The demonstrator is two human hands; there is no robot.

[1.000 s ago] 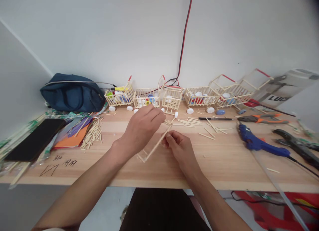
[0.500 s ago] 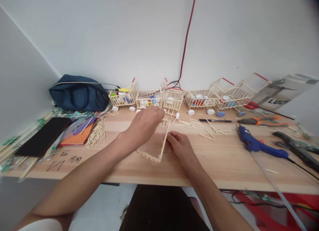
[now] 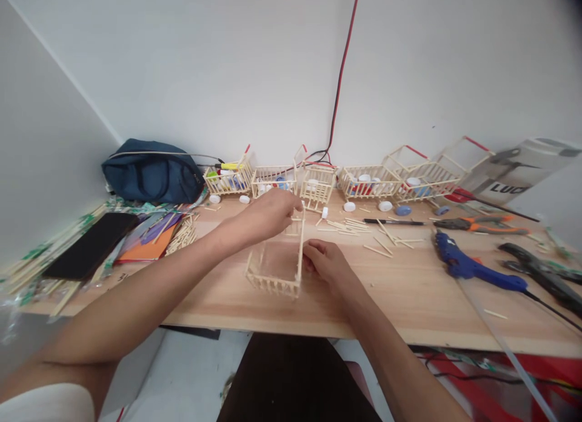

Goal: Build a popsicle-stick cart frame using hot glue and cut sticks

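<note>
And round it comes: the pale, oblong basket of thin wooden sticks (image 3: 276, 282) has swung from a slant to nearly square, its near end, with a row of short uprights, now facing the person and its right-hand rail running almost straight away. A second ago that rail cut diagonally across; for the work in hand, this reads as turning the piece about, with nothing visibly added. It's at the middle of the light wood-grained bench (image 3: 409, 307), toward the near edge; whether it rests there or hangs just above, I can't tell.

Nearest first: the right hand (image 3: 330, 264), just right of the rail, fingers curled in, thumb drawn close to the index finger. Its tips are at the rail, touching or just beside; how tight that grip is, and on what, stays hidden. Farther in, the left hand (image 3: 266, 219) reaches over from the left, its grip down to a pinch on the basket's far right corner.

Beyond, loose pale wooden sticks (image 3: 349, 227) lie right of centre, a slim black pen (image 3: 393, 222) by them, and along the wall, small stick-built carts (image 3: 317, 194) with round white and blue wheels.
</note>
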